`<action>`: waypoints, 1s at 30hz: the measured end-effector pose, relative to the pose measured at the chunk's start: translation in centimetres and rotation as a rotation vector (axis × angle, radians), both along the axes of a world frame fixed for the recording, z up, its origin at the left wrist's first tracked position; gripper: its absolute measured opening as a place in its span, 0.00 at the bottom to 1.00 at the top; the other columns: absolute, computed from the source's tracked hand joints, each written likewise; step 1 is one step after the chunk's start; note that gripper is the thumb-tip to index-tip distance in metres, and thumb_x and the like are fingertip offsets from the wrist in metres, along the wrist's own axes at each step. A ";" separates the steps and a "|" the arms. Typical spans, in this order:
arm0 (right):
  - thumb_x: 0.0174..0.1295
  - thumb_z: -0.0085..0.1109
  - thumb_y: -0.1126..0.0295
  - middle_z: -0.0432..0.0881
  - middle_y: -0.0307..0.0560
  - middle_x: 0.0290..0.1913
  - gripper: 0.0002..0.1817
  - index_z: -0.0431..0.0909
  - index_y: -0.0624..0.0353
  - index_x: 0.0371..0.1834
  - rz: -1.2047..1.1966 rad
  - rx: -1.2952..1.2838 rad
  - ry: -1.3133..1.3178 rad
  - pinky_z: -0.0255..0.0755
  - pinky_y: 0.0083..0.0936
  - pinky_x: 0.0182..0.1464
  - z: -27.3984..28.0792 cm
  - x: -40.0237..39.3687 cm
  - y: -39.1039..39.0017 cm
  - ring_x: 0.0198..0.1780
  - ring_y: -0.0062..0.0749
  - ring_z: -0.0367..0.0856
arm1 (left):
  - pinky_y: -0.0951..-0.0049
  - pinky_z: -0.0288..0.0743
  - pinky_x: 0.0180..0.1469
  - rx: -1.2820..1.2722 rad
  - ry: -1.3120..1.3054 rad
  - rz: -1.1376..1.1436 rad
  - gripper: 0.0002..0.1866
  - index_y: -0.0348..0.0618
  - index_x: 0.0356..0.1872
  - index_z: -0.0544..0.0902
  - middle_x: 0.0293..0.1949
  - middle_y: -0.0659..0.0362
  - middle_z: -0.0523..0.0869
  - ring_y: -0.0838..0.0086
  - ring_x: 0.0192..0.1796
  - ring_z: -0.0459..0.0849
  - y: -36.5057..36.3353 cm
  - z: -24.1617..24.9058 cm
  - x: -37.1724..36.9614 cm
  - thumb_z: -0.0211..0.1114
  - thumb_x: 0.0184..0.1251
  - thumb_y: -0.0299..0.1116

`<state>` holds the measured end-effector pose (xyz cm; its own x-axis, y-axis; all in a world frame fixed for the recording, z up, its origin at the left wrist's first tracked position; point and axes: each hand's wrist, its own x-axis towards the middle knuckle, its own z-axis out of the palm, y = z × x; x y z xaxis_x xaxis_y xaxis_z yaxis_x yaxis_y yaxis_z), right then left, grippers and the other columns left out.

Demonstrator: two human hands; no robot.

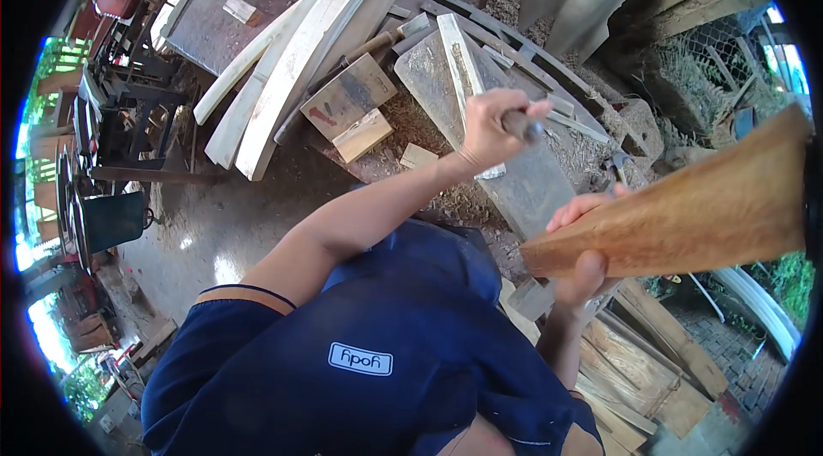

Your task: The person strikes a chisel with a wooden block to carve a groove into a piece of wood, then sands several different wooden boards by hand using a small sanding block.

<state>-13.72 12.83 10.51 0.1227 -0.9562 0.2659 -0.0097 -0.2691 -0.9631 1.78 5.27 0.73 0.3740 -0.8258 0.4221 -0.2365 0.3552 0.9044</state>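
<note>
My left hand [497,117] is closed around a short round wooden handle [521,127], whose blunt end points right; the rest of the tool is hidden. My right hand [586,278] grips the narrow lower end of a large brown curved piece of wood [686,207], its thumb on the near side and fingers over the far edge. That piece reaches up to the right edge of the view. The handle is above and left of it, apart from it. Below my left hand lies a long grey plank [531,190].
Pale curved boards [300,70] lie on the bench at the upper left, beside a square block [350,96] and a smaller block [363,135]. A hammer [615,166] lies at right. More planks [643,370] are at lower right, a green-backed chair [116,222] at left.
</note>
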 end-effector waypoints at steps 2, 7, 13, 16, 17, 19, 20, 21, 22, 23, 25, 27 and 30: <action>0.56 0.58 0.72 0.79 0.51 0.35 0.25 0.69 0.72 0.57 0.012 -0.002 0.314 0.77 0.33 0.46 -1.0 -1.0 0.5 0.38 0.34 0.81 | 0.65 0.70 0.29 -0.099 -0.125 -0.004 0.16 0.44 0.18 0.76 0.15 0.57 0.75 0.61 0.20 0.75 0.4 -0.6 -0.7 0.74 0.59 0.35; 0.57 0.60 0.69 0.79 0.54 0.35 0.30 0.65 0.73 0.62 -0.033 0.169 0.431 0.76 0.32 0.42 -1.0 -1.2 1.3 0.38 0.37 0.81 | 0.66 0.69 0.35 -0.182 -0.178 -0.008 0.18 0.44 0.16 0.75 0.17 0.57 0.75 0.60 0.23 0.77 1.0 -1.5 -0.5 0.74 0.57 0.36; 0.59 0.65 0.65 0.79 0.54 0.36 0.24 0.69 0.69 0.51 0.073 0.177 0.603 0.74 0.30 0.35 0.7 0.7 0.7 0.31 0.40 0.81 | 0.65 0.70 0.36 -0.232 -0.109 0.016 0.16 0.43 0.16 0.75 0.17 0.54 0.75 0.59 0.23 0.77 0.5 -2.3 -0.8 0.71 0.58 0.32; 0.60 0.66 0.63 0.80 0.54 0.36 0.26 0.68 0.70 0.53 0.055 0.144 0.495 0.73 0.32 0.40 -1.4 -0.2 0.0 0.36 0.36 0.80 | 0.69 0.68 0.29 -0.217 -0.073 -0.017 0.15 0.44 0.16 0.75 0.15 0.58 0.76 0.68 0.20 0.76 -0.2 -2.5 0.6 0.66 0.62 0.31; 0.60 0.66 0.62 0.80 0.55 0.36 0.27 0.68 0.71 0.54 0.013 0.143 0.395 0.73 0.33 0.43 -1.7 -0.4 0.3 0.38 0.35 0.80 | 0.69 0.68 0.29 -0.211 -0.072 -0.019 0.15 0.44 0.16 0.75 0.15 0.58 0.76 0.68 0.20 0.76 -0.4 -2.6 1.0 0.66 0.62 0.31; 0.60 0.66 0.62 0.81 0.55 0.38 0.27 0.69 0.70 0.54 -0.012 0.164 0.307 0.73 0.32 0.46 -1.7 -0.3 0.2 0.41 0.33 0.79 | 0.74 0.62 0.20 -0.017 0.130 0.036 0.17 0.47 0.15 0.75 0.14 0.65 0.75 0.79 0.17 0.72 -2.0 -1.5 2.1 0.64 0.66 0.33; 0.60 0.65 0.62 0.80 0.54 0.39 0.27 0.69 0.70 0.55 -0.040 0.164 0.357 0.73 0.32 0.48 -1.5 -0.4 0.0 0.42 0.33 0.79 | 0.76 0.59 0.18 0.041 0.251 0.084 0.19 0.47 0.15 0.75 0.14 0.67 0.74 0.82 0.17 0.70 -3.0 -0.9 3.0 0.64 0.68 0.35; 0.61 0.65 0.62 0.80 0.53 0.41 0.28 0.68 0.70 0.57 -0.066 0.163 0.405 0.73 0.31 0.49 -1.4 -0.4 0.0 0.43 0.34 0.79 | 0.77 0.57 0.15 0.099 0.370 0.134 0.21 0.48 0.14 0.74 0.14 0.69 0.73 0.85 0.17 0.69 -4.1 -0.1 4.2 0.64 0.70 0.38; 0.61 0.65 0.62 0.80 0.53 0.41 0.28 0.68 0.70 0.57 -0.071 0.161 0.403 0.73 0.31 0.49 -1.5 -0.6 0.1 0.43 0.34 0.79 | 0.77 0.63 0.20 0.089 0.464 0.140 0.21 0.47 0.15 0.74 0.15 0.67 0.74 0.84 0.18 0.70 -4.8 0.8 5.4 0.65 0.71 0.38; 0.61 0.65 0.62 0.80 0.53 0.41 0.28 0.68 0.70 0.58 -0.074 0.151 0.380 0.72 0.31 0.50 -1.7 -0.7 0.2 0.44 0.34 0.78 | 0.76 0.70 0.24 0.077 0.558 0.148 0.21 0.45 0.16 0.74 0.15 0.66 0.74 0.83 0.19 0.72 -5.2 1.7 6.3 0.65 0.71 0.39; 0.61 0.65 0.62 0.80 0.53 0.42 0.29 0.68 0.70 0.59 -0.081 0.140 0.356 0.72 0.31 0.51 -2.1 -0.9 0.4 0.44 0.34 0.78 | 0.76 0.70 0.24 0.055 0.552 0.141 0.22 0.46 0.16 0.73 0.15 0.67 0.72 0.83 0.19 0.70 -5.4 2.7 7.0 0.66 0.71 0.40; 0.62 0.65 0.61 0.80 0.54 0.44 0.29 0.68 0.69 0.60 -0.102 0.185 0.334 0.71 0.33 0.53 -2.3 -1.0 0.6 0.46 0.35 0.78 | 0.76 0.70 0.24 0.037 0.548 0.138 0.23 0.47 0.16 0.72 0.14 0.67 0.70 0.83 0.18 0.69 -5.4 2.8 6.9 0.67 0.71 0.41; 0.62 0.64 0.61 0.79 0.55 0.45 0.29 0.68 0.70 0.60 -0.106 0.201 0.333 0.71 0.33 0.53 -2.6 -1.2 0.6 0.48 0.35 0.77 | 0.76 0.70 0.25 0.098 0.539 0.119 0.23 0.47 0.16 0.70 0.15 0.68 0.69 0.83 0.18 0.69 -4.8 2.4 6.4 0.67 0.70 0.42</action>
<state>-14.90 13.43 7.89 0.0690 -0.9970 0.0348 -0.3480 -0.0567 -0.9358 8.14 0.48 3.09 0.6086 -0.7905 0.0692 0.2347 0.2626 0.9359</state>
